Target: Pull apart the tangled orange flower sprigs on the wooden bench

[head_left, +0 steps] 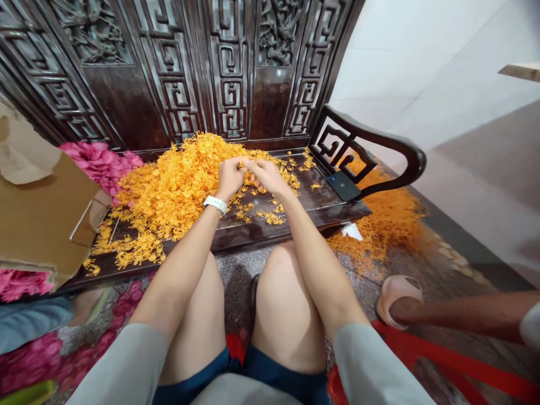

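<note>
The 2 hands meet over the dark wooden tabletop (248, 239), the left hand (230, 179) and the right hand (269, 177) touching at the fingertips. The grip of each is narrow, pinched on a small orange piece (242, 165) that the fingers mostly hide. A white wristband (215, 205) circles the left wrist; any writing on it is too small to read.

Behind and beside the left hand rises a heap of yellow-orange flower pieces (169, 180), with a pink heap (99, 163) at its far left edge. Loose yellow-orange pieces lie under and beyond the right hand. A dark phone (345, 187) lies flat near the carved armrest (396, 147); a faint mark shows on its back, too small to name the brand for certain. Past the armrest, finer orange pieces (379, 225) cover the floor, beside a white scrap (352, 231) whose print, if any, cannot be read. At left stands a plain brown carton (46, 219). Another person's sandalled foot (399, 298) rests at right.
</note>
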### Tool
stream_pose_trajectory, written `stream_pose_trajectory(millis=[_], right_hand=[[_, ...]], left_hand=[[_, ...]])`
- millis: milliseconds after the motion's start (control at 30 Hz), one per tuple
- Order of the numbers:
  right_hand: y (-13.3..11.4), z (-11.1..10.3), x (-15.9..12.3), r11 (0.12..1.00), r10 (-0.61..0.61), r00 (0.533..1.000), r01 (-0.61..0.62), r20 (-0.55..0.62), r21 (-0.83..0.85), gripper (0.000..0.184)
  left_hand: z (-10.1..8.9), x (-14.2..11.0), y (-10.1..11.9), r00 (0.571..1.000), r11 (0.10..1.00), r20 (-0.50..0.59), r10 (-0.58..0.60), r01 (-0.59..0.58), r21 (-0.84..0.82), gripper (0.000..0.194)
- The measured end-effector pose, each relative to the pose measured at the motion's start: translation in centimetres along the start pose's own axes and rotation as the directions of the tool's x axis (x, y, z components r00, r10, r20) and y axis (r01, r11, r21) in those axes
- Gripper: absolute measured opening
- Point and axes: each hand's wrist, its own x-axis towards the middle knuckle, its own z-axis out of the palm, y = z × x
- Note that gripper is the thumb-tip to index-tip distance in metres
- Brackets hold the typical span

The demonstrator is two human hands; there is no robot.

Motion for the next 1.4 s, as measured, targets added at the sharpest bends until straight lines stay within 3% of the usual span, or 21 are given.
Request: stream_pose_trajectory(millis=[67,167,367,467,533,567,600,633,667,700,733,767,833,867,900,933,1000,1067,1167,1300,1400], right_hand=[[0.6,0.1,0.3,0.990,-0.122,0.992,0.119,-0.027,-0.075,0.056],[1.7,-0.1,0.9,0.983,-0.167,0.982,0.158,-0.093,-0.094,0.055],[1.9,-0.4,1.2,0.963,0.139,0.945,-0.060,-0.295,0.261,0.036],[0.6,-0.2,-0.2,0.957,0.180,0.970,-0.134,-0.166,0.256,0.041],[-0.9,0.2,-1.6,0.975,0.097,0.981,-0.127,0.169,0.181,0.044],[-1.8,0.5,-2.4,0.982,0.033,0.914,-0.106,0.405,0.158,0.044],[-2.7,0.7,-3.1,0.986,-0.031,0.752,-0.085,0.658,0.143,0.047],[-3.6,0.8,-3.8,0.987,-0.081,0.532,-0.074,0.843,0.142,0.049],[-4.3,0.8,-4.3,0.986,-0.120,0.335,-0.066,0.934,0.151,0.050],[-4.9,0.5,-4.7,0.980,-0.168,0.229,-0.068,0.959,0.188,0.049],[-5.1,-0.1,-4.9,0.962,-0.233,0.258,-0.078,0.937,0.261,0.048],[-5.1,-0.8,-4.8,0.928,-0.304,0.400,-0.082,0.865,0.365,0.046],[-4.1,-2.5,-4.0,0.785,-0.342,0.813,-0.028,0.471,0.619,0.040],[-3.2,-3.1,-3.2,0.713,-0.261,0.937,0.026,0.231,0.701,0.034],[-2.3,-3.6,-2.4,0.673,-0.139,0.990,0.070,0.033,0.736,0.026],[-1.4,-3.7,-1.7,0.675,0.008,0.992,0.087,-0.125,0.733,0.017],[0.0,-3.4,-0.7,0.795,0.176,0.953,0.011,-0.248,0.607,0.019],[0.7,-2.5,-0.4,0.912,0.146,0.975,-0.067,-0.168,0.404,0.025],[0.7,-1.4,-0.5,0.969,0.018,0.997,-0.035,0.070,0.246,0.006],[1.4,-0.7,-0.1,0.981,-0.089,0.983,0.058,0.160,0.187,0.008],[2.3,-0.8,0.4,0.984,-0.084,0.989,0.063,0.120,0.167,0.022]], left_hand=[[-0.1,-0.2,-0.3,0.996,0.990,0.024,0.090,-0.092,0.111,0.017],[-0.2,-0.4,-0.7,0.996,0.982,0.016,0.084,-0.085,0.168,0.017],[0.3,-0.9,-0.4,0.999,1.000,0.047,-0.018,0.018,-0.012,0.025],[-0.4,-0.8,-1.5,0.986,0.986,-0.044,-0.158,0.155,-0.065,0.019],[-1.3,-0.2,-3.2,0.931,0.950,-0.205,-0.303,0.278,-0.145,0.015],[-1.8,0.3,-4.2,0.860,0.911,-0.305,-0.408,0.365,-0.191,0.013],[-2.3,0.8,-5.1,0.796,0.871,-0.354,-0.490,0.437,-0.223,0.014],[-2.7,1.2,-5.8,0.759,0.851,-0.385,-0.525,0.464,-0.245,0.018],[-3.0,1.6,-6.1,0.754,0.849,-0.391,-0.528,0.459,-0.262,0.020],[-3.2,1.8,-6.1,0.770,0.853,-0.373,-0.517,0.430,-0.296,0.020],[-3.3,1.9,-5.6,0.797,0.857,-0.342,-0.498,0.393,-0.332,0.021],[-3.3,1.8,-4.7,0.821,0.855,-0.308,-0.480,0.360,-0.373,0.022],[-2.8,1.4,-2.3,0.854,0.828,-0.218,-0.473,0.345,-0.443,0.026],[-2.3,1.1,-1.0,0.847,0.793,-0.210,-0.488,0.329,-0.513,0.027],[-1.8,1.0,0.2,0.851,0.729,-0.140,-0.507,0.336,-0.596,0.028],[-1.2,0.8,1.2,0.850,0.652,-0.059,-0.524,0.356,-0.669,0.030],[-0.1,0.7,2.7,0.835,0.531,0.041,-0.548,0.385,-0.755,0.030],[0.7,0.6,3.5,0.829,0.449,0.102,-0.549,0.396,-0.801,0.020],[1.3,0.5,4.0,0.838,0.416,0.130,-0.530,0.390,-0.822,0.013],[1.2,0.5,3.8,0.893,0.540,0.170,-0.418,0.394,-0.744,0.014],[-0.1,0.5,2.9,0.968,0.829,0.117,-0.223,0.251,-0.500,0.023]])
